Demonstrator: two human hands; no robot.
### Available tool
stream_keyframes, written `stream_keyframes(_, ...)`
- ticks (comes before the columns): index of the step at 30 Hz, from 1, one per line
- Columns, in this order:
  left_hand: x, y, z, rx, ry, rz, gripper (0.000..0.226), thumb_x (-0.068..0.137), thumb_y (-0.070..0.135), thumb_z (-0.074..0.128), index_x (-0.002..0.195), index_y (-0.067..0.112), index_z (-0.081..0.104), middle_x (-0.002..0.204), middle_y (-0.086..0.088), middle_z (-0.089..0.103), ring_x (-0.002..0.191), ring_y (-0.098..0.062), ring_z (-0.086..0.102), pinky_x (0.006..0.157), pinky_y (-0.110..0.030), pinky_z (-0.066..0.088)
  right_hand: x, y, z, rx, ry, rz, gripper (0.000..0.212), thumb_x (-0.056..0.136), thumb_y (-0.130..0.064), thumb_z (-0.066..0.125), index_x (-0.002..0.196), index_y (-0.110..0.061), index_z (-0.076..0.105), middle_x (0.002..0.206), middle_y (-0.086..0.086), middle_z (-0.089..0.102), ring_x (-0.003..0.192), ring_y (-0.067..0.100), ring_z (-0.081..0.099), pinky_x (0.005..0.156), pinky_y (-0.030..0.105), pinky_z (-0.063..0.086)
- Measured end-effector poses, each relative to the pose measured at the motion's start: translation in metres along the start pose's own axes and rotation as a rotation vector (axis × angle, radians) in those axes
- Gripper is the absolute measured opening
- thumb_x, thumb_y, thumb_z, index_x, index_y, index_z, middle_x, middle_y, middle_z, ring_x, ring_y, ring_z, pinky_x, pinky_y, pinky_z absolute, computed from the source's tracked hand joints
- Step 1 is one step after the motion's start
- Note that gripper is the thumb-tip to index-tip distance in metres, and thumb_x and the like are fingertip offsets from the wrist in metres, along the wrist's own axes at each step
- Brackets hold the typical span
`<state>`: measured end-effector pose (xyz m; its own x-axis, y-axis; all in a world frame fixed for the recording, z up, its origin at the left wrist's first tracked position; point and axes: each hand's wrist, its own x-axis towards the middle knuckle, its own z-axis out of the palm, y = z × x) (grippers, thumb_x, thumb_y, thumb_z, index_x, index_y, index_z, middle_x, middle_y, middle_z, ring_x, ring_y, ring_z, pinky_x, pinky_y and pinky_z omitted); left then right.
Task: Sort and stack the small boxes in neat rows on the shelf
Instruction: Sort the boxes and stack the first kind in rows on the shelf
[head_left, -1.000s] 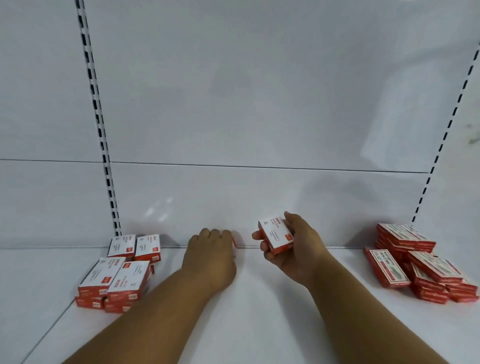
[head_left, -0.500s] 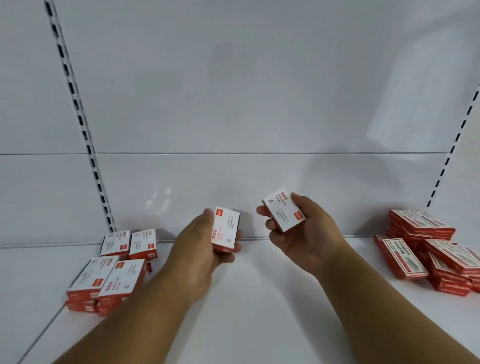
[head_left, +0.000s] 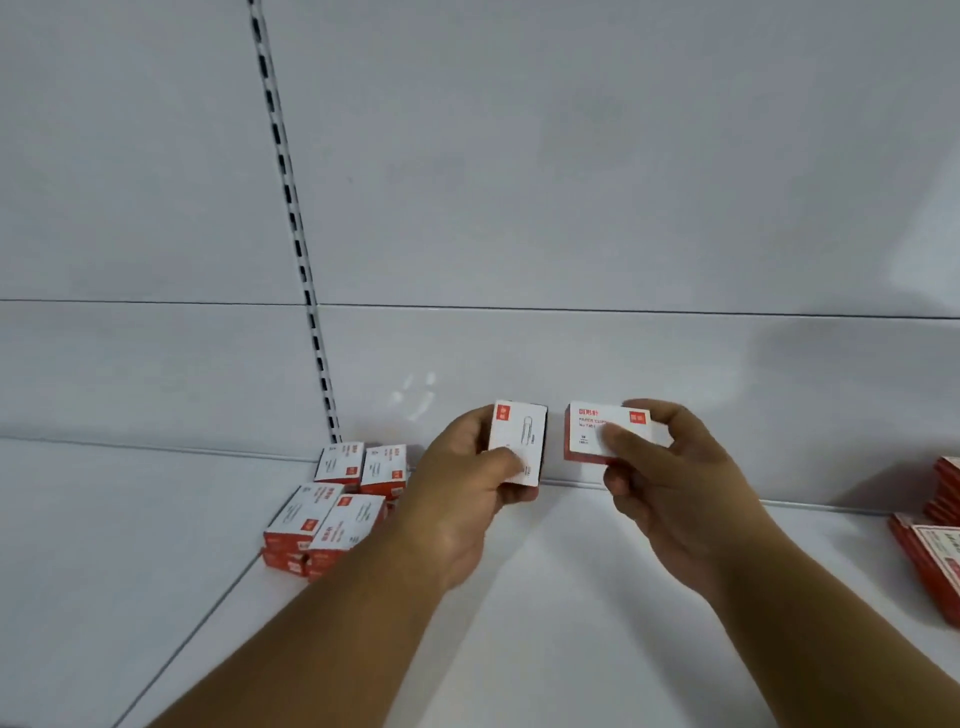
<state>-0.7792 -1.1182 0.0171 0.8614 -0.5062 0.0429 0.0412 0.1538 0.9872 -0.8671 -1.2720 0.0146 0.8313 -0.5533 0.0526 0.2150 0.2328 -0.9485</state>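
Observation:
My left hand (head_left: 467, 499) holds a small white and red paper-clip box (head_left: 519, 439) upright, thumb across its face, above the white shelf (head_left: 545, 623). My right hand (head_left: 670, 478) pinches a second box (head_left: 597, 428) of the same kind, turned lengthwise, just to the right of the first. The two boxes are close together but apart. A stacked group of the same small boxes (head_left: 337, 512) sits at the back left of the shelf, in two rows.
A pile of flatter red and white boxes (head_left: 940, 535) lies at the right edge of the shelf. A slotted upright (head_left: 296, 228) runs up the white back panel. A seam (head_left: 208, 613) in the shelf runs diagonally at the left.
My left hand lifted a box off the shelf and turned its face up. My right hand turned its box lengthwise. The view has swung right, so the stacks sit further right.

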Motion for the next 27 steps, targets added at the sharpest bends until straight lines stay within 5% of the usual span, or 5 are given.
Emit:
stream_keyframes(7,-0.033,0.013,-0.039,0.120,0.095,0.112,0.057,0.090,-0.005,0.062,0.125,0.040,0.056,0.108,-0.003,0.071,0.080,-0.020,0.075,0.085,-0.042,0.059,-0.019,0.000,0.034,-0.058,-0.148,0.070,0.035,0.092,0.003,0.057,0.117,-0.021,0.062,0.088,0.014,0.072,0.067,0.021,0.048,0.068,0.034,0.042)
stream_keyframes(13,-0.032,0.046,-0.107,0.471,0.207,0.245,0.036,0.093,0.022,0.066,0.122,0.044,0.061,0.106,0.016,0.069,0.073,-0.001,0.071,0.058,-0.016,0.052,-0.003,0.000,0.098,-0.275,-0.088,0.005,0.018,0.093,-0.010,0.062,0.109,-0.016,0.060,0.089,0.014,0.074,0.068,0.023,0.065,0.060,0.033,0.049)
stream_keyframes(17,-0.013,0.052,-0.143,0.657,0.187,0.155,0.036,0.092,0.032,0.066,0.124,0.045,0.055,0.114,0.014,0.062,0.075,-0.003,0.067,0.049,-0.014,0.049,0.014,0.017,0.148,-0.437,-0.084,-0.013,0.014,0.096,-0.015,0.059,0.107,-0.022,0.064,0.097,0.009,0.072,0.081,0.022,0.072,0.065,0.031,0.061)
stream_keyframes(20,0.003,0.046,-0.161,0.728,0.123,0.130,0.035,0.092,0.032,0.066,0.126,0.036,0.057,0.125,0.009,0.058,0.094,-0.013,0.067,0.066,-0.026,0.059,0.029,0.035,0.174,-0.607,-0.016,-0.047,0.019,0.091,-0.022,0.067,0.107,-0.023,0.057,0.096,0.006,0.070,0.076,0.018,0.071,0.054,0.022,0.053)
stream_keyframes(27,0.035,0.024,-0.190,0.784,-0.028,0.168,0.030,0.090,0.032,0.069,0.119,0.032,0.063,0.108,0.010,0.069,0.080,-0.009,0.073,0.067,-0.029,0.062,0.048,0.061,0.195,-1.072,0.131,-0.063,0.021,0.090,-0.036,0.067,0.103,-0.022,0.059,0.094,-0.005,0.066,0.075,0.009,0.066,0.060,0.022,0.054)
